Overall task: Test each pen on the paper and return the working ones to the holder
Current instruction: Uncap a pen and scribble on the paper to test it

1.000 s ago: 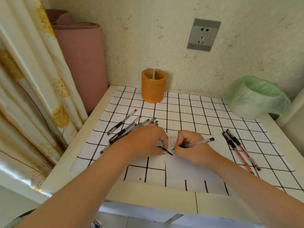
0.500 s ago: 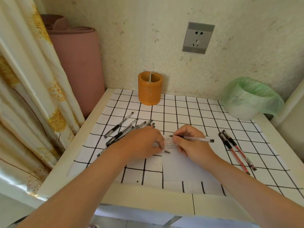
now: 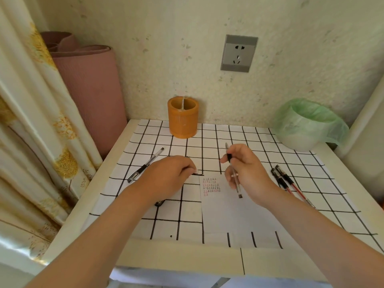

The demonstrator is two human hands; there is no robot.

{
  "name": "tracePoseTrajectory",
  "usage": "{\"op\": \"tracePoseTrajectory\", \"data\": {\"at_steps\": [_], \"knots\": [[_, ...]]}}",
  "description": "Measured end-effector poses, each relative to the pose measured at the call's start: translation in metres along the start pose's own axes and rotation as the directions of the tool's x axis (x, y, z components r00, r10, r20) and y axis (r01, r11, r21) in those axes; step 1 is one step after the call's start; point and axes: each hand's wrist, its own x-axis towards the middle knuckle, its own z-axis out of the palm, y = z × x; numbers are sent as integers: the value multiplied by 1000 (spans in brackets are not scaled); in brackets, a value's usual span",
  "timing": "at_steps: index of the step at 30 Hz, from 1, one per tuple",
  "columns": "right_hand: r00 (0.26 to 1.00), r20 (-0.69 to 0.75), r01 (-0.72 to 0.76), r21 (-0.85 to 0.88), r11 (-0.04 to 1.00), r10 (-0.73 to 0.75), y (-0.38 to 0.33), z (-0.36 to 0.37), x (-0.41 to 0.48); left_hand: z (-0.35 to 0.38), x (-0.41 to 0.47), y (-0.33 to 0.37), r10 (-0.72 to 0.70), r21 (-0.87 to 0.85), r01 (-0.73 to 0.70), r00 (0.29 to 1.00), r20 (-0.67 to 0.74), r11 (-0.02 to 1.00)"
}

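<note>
Head view: the right hand [image 3: 247, 173] grips a pen [image 3: 236, 183] just above the paper [image 3: 232, 215], with its tip pointing toward the holder [image 3: 182, 119] beyond the paper. I judge the pen needs its cap [image 3: 197, 174] next: bring both together slowly, keep them in one line, press until it seats, then drop the pen upright into the holder. The left hand [image 3: 166, 175], fingers curled, pinches the cap at the paper's upper left corner and rests on the tabletop [image 3: 145, 258].

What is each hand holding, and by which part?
Right hand: a pen, by its black grip near the tip. Left hand: a small black piece, likely a cap, by one end.
</note>
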Motion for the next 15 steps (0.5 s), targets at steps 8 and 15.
{"op": "tracePoseTrajectory", "data": {"at_steps": [8,15], "knots": [[976,148,220,-683,697,-162,8,3,-8,1,2,-1,-25,11,25,999,-24,1000],[973,178,231,-663,712,-149,9,5,-8,5,3,0,9,31,-9,1000,0,999]]}}
